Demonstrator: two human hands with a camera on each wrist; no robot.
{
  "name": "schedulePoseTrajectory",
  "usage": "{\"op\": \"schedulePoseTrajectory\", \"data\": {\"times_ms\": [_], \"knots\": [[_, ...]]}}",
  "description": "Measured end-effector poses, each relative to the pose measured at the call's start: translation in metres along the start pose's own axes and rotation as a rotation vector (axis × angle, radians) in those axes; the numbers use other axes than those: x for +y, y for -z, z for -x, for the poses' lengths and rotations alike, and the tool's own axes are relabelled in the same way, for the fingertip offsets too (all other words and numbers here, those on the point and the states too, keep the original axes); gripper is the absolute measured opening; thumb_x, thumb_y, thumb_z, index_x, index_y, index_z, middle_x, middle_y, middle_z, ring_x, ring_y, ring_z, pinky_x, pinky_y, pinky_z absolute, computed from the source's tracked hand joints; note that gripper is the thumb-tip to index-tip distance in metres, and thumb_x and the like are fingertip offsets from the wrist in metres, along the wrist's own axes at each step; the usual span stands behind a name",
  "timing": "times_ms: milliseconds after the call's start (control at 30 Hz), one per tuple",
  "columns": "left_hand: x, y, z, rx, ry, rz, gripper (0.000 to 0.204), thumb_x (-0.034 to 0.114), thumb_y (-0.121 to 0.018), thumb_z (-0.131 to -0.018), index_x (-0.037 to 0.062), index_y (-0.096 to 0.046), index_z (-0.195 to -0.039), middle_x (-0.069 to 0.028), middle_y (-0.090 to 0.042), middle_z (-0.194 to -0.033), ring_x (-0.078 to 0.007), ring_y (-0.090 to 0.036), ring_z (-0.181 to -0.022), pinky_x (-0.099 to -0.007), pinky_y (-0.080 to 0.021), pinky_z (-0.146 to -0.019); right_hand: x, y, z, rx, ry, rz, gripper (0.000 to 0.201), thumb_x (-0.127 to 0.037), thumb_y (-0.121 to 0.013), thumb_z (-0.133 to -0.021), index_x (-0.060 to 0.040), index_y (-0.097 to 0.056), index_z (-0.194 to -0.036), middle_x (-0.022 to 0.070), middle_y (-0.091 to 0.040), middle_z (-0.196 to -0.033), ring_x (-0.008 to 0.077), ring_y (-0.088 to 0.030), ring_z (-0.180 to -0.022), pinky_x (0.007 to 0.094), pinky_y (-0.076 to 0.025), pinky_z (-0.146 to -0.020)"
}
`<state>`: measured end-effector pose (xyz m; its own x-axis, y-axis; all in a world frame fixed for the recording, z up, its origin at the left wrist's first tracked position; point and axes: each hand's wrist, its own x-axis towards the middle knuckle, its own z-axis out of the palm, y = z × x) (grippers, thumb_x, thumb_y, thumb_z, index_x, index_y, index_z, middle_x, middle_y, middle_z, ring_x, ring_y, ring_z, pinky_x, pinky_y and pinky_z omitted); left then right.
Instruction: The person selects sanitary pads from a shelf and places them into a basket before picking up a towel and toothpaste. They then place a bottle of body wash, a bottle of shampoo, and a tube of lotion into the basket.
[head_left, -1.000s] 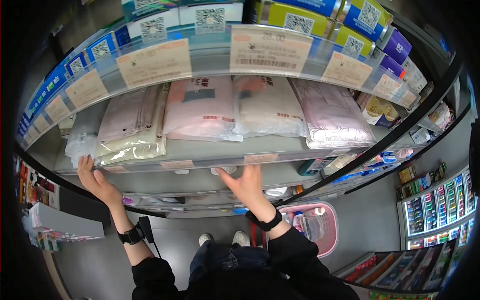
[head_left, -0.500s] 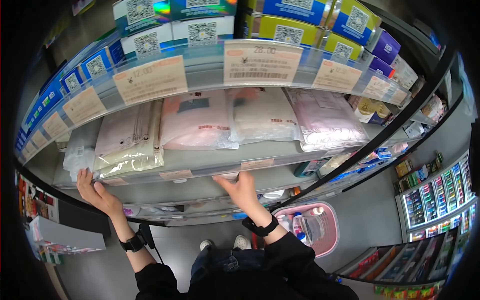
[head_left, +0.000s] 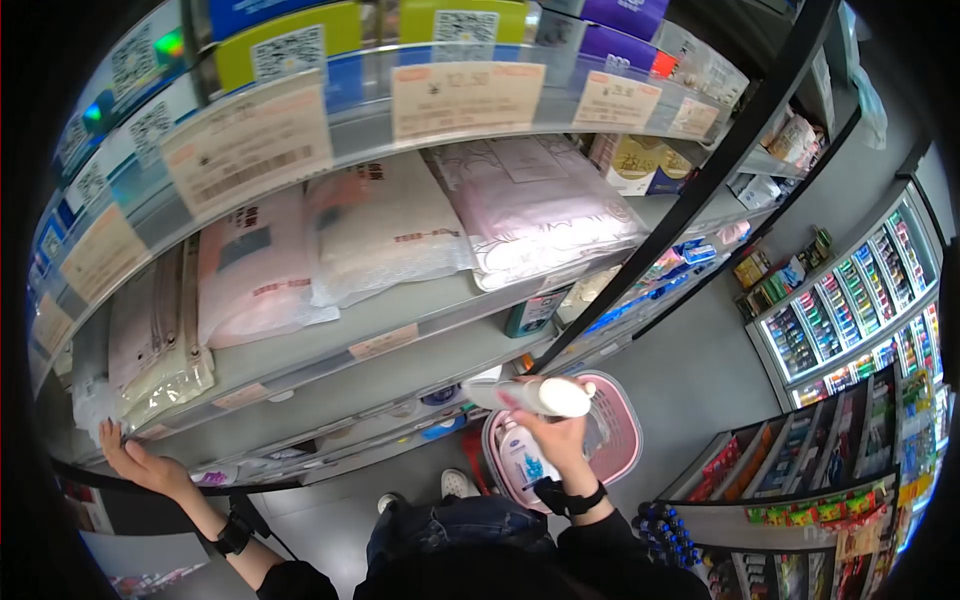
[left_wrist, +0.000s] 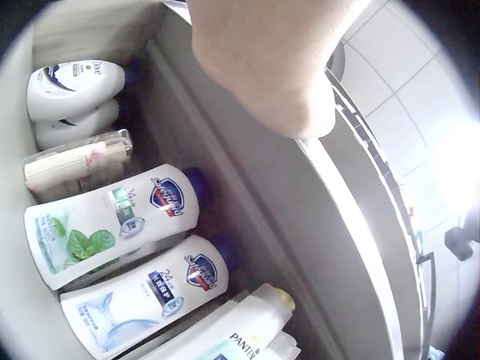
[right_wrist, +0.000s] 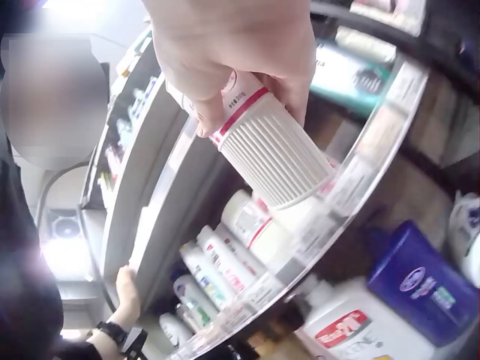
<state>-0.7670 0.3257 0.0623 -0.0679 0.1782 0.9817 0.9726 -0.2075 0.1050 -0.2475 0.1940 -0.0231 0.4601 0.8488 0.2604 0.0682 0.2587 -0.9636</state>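
Observation:
In my right hand [head_left: 562,440] is a white bottle with a ribbed cap [right_wrist: 277,161] and a pink band, gripped between thumb and fingers. From the head view it hangs in front of the lower shelf, beside and over the pink basket [head_left: 632,440]. My left hand [head_left: 145,468] rests at the front edge of the upper shelf [head_left: 290,385], next to a clear plastic package [head_left: 95,400], its fingers fairly straight and holding nothing. The left wrist view shows the left arm [left_wrist: 262,67] above a shelf of Safeguard bottles [left_wrist: 120,221].
Soft packs in plastic, such as a pink one [head_left: 540,200], lie on the shelf. A black post [head_left: 690,190] stands at its right end. The basket holds a white bottle with a blue print [head_left: 525,455]. Racks [head_left: 760,450] and a lit drinks cooler [head_left: 850,290] stand to the right.
My right hand has come out from under the shelf and moved right towards the basket, now holding the white bottle. The head view has turned right; my left hand stays at the shelf edge.

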Motion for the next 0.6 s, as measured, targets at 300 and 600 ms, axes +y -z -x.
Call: {"op": "schedulePoseTrajectory", "data": {"times_ms": [300,600], "knots": [[0.001,-0.003,0.002,0.032,0.079,0.016,0.039,0.019,-0.038,-0.100,-0.0108,-0.056,-0.116,-0.0236,-0.055,-0.128,-0.0368,-0.050,-0.122,-0.0448,-0.034,-0.106,0.087,0.155,0.054,0.700,-0.165,0.797,0.043,-0.013,-0.080,-0.070,-0.0003,-0.052,-0.101,0.0201,-0.067,-0.094,0.0311,-0.067,-0.091,0.0386,-0.050,-0.080],[0.001,-0.001,0.003,0.026,0.127,0.067,0.043,0.026,-0.038,-0.101,-0.0084,-0.057,-0.118,-0.0226,-0.055,-0.128,-0.0357,-0.049,-0.124,-0.0446,-0.032,-0.108,0.203,0.230,0.122,0.884,-0.471,1.062,0.038,-0.017,-0.070,-0.081,0.0018,-0.046,-0.104,0.0263,-0.065,-0.091,0.0427,-0.065,-0.090,0.0451,-0.050,-0.079]]}}
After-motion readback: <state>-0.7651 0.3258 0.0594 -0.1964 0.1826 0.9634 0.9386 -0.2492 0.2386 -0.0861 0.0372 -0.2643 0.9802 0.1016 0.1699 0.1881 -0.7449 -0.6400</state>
